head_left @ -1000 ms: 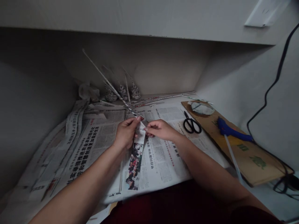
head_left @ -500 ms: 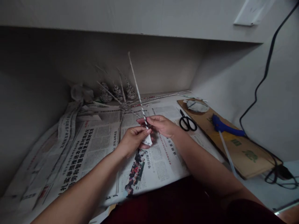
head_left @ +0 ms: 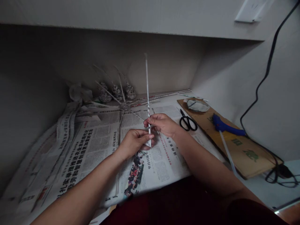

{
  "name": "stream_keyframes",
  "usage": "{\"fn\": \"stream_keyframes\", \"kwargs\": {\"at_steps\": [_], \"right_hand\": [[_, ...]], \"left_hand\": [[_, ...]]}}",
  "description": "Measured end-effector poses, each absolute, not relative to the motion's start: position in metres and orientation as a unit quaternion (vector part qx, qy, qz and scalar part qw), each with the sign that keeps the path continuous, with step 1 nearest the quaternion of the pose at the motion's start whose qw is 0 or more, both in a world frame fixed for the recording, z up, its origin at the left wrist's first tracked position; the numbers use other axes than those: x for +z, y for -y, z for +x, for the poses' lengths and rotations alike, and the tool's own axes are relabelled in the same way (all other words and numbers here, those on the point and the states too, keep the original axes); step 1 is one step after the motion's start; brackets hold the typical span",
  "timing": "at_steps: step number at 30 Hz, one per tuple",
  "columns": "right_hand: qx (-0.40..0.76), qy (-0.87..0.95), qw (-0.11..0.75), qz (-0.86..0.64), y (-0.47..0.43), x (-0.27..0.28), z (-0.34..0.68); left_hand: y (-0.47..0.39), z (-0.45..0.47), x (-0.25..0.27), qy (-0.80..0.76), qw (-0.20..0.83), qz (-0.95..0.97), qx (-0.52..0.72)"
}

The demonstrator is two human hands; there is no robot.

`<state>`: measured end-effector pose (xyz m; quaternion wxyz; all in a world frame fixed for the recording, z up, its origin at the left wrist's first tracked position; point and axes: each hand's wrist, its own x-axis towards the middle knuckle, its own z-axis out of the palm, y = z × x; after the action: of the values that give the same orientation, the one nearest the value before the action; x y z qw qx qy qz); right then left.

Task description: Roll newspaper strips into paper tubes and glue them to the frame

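A thin rolled newspaper tube (head_left: 147, 84) stands nearly upright between my hands. My left hand (head_left: 136, 141) pinches its lower end, where a small flap of paper shows, between thumb and fingers. Just above, my right hand (head_left: 162, 124) is closed on the tube with thumb and fingertips. Below both hands lie newspaper sheets (head_left: 100, 159) covering the table. Behind the tube sits a woven paper piece (head_left: 125, 106) with several paper spokes sticking out of it.
Several small woven paper cones (head_left: 117, 92) stand at the back wall, beside a crumpled plastic bag (head_left: 80, 92). Loose paper tubes (head_left: 164, 94) lie along the back. To the right are black scissors (head_left: 188, 122), a cardboard sheet (head_left: 248, 153), a round wrapped disc (head_left: 198, 106) and a blue glue gun (head_left: 227, 126).
The tube has swung from leaning left to nearly upright, its top moving right. Less of the paper flap shows at its lower end. Both hands still hold it.
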<state>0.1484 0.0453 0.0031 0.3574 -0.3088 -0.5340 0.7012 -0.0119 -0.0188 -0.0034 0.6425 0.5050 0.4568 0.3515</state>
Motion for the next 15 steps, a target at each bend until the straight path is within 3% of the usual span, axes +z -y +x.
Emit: {"fn": "stream_keyframes", "kwargs": {"at_steps": [3, 8, 13, 15], "right_hand": [[0.718, 0.557, 0.303, -0.286, -0.0451, 0.0040, 0.1513], [0.689, 0.517, 0.389, -0.327, -0.0484, 0.0020, 0.1506], [0.710, 0.549, 0.329, -0.294, -0.0493, 0.0020, 0.1534], [0.704, 0.539, 0.346, -0.308, -0.0489, 0.0025, 0.1537]], "left_hand": [[0.0182, -0.0126, -0.0052, -0.448, 0.643, 0.510, 0.355], [0.0181, -0.0123, -0.0074, -0.447, 0.645, 0.526, 0.326], [0.0172, -0.0134, -0.0086, -0.443, 0.645, 0.521, 0.341], [0.0172, -0.0134, -0.0086, -0.443, 0.644, 0.525, 0.337]]}}
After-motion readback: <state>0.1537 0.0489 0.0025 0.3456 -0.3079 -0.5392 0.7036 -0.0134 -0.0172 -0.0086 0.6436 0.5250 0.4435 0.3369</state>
